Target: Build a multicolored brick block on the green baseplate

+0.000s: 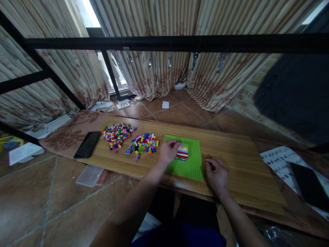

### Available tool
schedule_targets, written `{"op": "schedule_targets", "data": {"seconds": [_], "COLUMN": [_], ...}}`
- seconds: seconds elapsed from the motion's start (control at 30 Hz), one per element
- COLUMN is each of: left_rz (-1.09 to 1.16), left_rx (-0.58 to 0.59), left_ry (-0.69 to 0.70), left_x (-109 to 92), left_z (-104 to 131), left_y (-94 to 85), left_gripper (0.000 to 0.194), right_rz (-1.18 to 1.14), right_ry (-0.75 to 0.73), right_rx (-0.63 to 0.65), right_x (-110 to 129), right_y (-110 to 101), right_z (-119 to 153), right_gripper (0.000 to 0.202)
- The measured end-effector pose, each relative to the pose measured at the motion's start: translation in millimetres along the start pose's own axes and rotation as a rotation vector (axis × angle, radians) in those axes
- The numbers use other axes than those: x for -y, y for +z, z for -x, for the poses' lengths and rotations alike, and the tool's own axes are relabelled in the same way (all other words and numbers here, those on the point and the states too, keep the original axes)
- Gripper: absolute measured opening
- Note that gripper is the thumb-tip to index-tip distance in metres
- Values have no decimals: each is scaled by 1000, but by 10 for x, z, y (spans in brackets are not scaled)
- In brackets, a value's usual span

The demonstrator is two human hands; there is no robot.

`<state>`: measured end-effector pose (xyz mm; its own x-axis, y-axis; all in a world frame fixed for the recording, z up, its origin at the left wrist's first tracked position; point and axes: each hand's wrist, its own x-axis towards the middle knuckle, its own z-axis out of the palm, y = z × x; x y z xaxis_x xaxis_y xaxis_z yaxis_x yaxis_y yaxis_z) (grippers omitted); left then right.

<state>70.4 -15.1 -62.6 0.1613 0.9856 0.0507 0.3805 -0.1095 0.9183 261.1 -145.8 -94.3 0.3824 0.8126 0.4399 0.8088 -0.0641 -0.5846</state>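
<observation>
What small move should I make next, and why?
Perhaps press the magenta piece down with your left hand: it shows at that hand's fingertips, close to the striped bricks on the green baseplate, while your right hand is beside the plate.

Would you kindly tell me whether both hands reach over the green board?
No, only the left hand reaches over the green board; the right hand is beside it.

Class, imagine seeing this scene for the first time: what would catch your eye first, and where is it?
First, the bright green baseplate on the wooden tabletop, carrying a striped block of bricks with the left hand at its left edge. Next, two heaps of small multicoloured bricks left of the plate. Behind everything hang long striped curtains.
</observation>
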Motion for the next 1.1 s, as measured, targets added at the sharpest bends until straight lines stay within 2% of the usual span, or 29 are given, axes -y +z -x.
{"op": "schedule_targets", "data": {"seconds": [0.3,0.57,0.73,0.9,1.1], "left_rz": [28,52,117,247,262], "left_rx": [-12,-50,-32,-60,-105], "left_ry": [-70,-119,-141,-94,-22], "left_x": [-72,-33,-24,-31,91], "left_z": [-8,-32,-48,1,186], "left_y": [-1,75,53,-103,-485], "left_gripper": [17,15,14,21,20], "right_rz": [4,7,2,6,17], "right_ry": [20,8,-14,-10,-1], "right_rx": [0,-7,-13,-10,-2], "right_x": [24,-1,-14,-30,-46], "right_y": [-2,14,19,25,28], "right_z": [1,3,1,4,13], "right_gripper": [28,29,31,32,33]}}
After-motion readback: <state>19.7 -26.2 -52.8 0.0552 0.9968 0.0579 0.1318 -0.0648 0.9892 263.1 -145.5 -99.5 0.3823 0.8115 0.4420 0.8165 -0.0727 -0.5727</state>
